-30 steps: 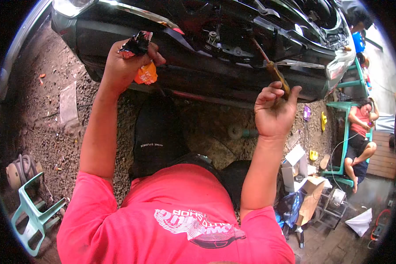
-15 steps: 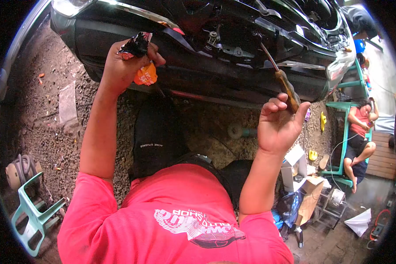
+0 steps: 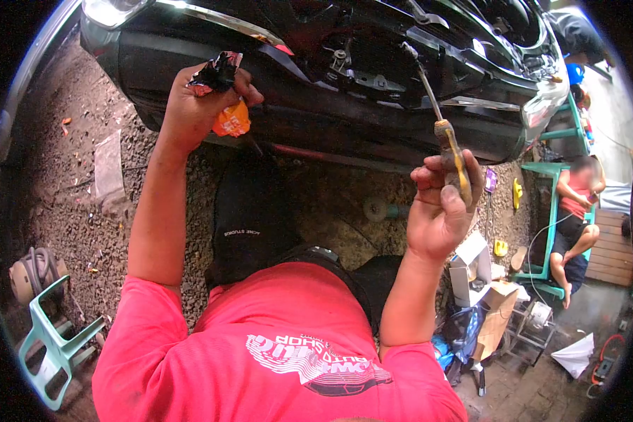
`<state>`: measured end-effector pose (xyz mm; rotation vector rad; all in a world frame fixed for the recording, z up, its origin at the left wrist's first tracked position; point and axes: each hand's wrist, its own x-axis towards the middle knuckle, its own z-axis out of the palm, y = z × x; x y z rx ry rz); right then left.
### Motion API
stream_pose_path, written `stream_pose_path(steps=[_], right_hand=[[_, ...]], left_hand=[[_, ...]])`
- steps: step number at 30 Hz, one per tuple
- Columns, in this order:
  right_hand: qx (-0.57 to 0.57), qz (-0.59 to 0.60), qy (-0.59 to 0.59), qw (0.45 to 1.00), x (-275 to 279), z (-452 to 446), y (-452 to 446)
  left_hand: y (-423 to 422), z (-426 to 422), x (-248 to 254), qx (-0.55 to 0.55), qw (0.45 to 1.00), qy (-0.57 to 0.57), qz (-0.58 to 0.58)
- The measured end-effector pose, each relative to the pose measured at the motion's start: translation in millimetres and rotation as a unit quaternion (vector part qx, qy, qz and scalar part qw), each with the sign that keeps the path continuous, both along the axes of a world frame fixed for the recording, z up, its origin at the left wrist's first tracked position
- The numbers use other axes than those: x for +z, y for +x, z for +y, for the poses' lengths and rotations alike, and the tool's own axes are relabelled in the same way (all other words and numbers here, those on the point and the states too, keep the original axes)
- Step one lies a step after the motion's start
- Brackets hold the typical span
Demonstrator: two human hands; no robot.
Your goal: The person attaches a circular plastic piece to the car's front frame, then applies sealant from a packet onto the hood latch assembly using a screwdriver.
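My left hand (image 3: 193,112) is closed round a crumpled packet (image 3: 233,119), whose orange part shows below the fingers and whose dark, shiny part shows above. It is held in front of the black car bumper (image 3: 155,70). My right hand (image 3: 444,204) grips the yellow and dark handle of a screwdriver (image 3: 449,144) between thumb and fingers. The metal shaft points up toward the car's front, and its tip carries a whitish-grey smear or blob near the dark opening. A metal latch (image 3: 340,60) sits on the car between my hands.
A green plastic chair (image 3: 62,344) and a coiled hose (image 3: 41,271) are at the lower left. Cardboard boxes (image 3: 498,316) lie at the right. Beyond them a person (image 3: 575,204) reclines on green chairs. Another person (image 3: 577,35) is at the upper right.
The screwdriver has come back from the dark opening, so its tip now shows, and it stands more upright. My right fingers have closed further round its handle. My left hand has stayed almost still.
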<state>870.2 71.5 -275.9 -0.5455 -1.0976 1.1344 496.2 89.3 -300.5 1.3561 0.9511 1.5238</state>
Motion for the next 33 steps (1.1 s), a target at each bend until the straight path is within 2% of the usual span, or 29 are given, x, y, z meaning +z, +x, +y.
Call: stream_pose_path(steps=[8, 10, 12, 14, 16, 18, 19, 22, 25, 29, 31, 33], right_hand=[[-0.027, -0.005, -0.012, 1.0, -13.9, -0.7, -11.2], [-0.05, -0.093, -0.002, 0.994, -26.1, 2.8, -11.3], [-0.044, -0.087, -0.022, 0.995, -35.5, 3.7, -11.9], [-0.114, -0.207, -0.048, 0.97, -46.0, 4.8, -10.7], [-0.132, -0.235, -0.051, 0.962, -45.9, 6.7, -12.8], [-0.195, -0.321, 0.031, 0.926, -42.2, 8.6, -18.4], [-0.196, -0.32, 0.031, 0.926, -38.0, 6.0, -21.0], [-0.124, -0.225, -0.079, 0.963, -33.6, 2.5, -26.1], [-0.204, -0.355, 0.013, 0.912, -39.9, 9.9, -29.5], [-0.252, -0.412, 0.035, 0.875, -37.3, 15.0, -33.3], [-0.266, -0.42, 0.043, 0.867, -37.3, 16.0, -32.4], [-0.221, -0.388, 0.02, 0.894, -38.7, 16.0, -29.0]], left_hand=[[-0.3, -0.1, -2.6, -0.002, 1.0, -0.01, -0.012], [-1.2, 1.2, -3.9, -0.001, 1.0, -0.008, -0.008], [-1.5, 1.5, -3.8, 0.0, 1.0, -0.007, -0.004], [-2.1, 0.7, -2.2, -0.001, 1.0, -0.019, -0.001], [-2.0, 0.4, -1.7, 0.001, 1.0, -0.021, 0.0], [-0.4, -1.0, -0.5, 0.001, 1.0, -0.024, 0.003], [1.1, -2.1, 1.3, 0.012, 1.0, -0.026, 0.007], [-2.8, 0.4, -3.9, 0.024, 0.999, -0.03, 0.021], [-4.9, 1.5, -5.8, 0.023, 0.999, -0.03, 0.034], [-4.8, 1.5, -5.8, 0.023, 0.998, -0.036, 0.039], [-5.3, 1.5, -5.7, 0.018, 0.999, -0.029, 0.035], [-5.7, 1.7, -5.7, 0.013, 0.999, -0.021, 0.03]])
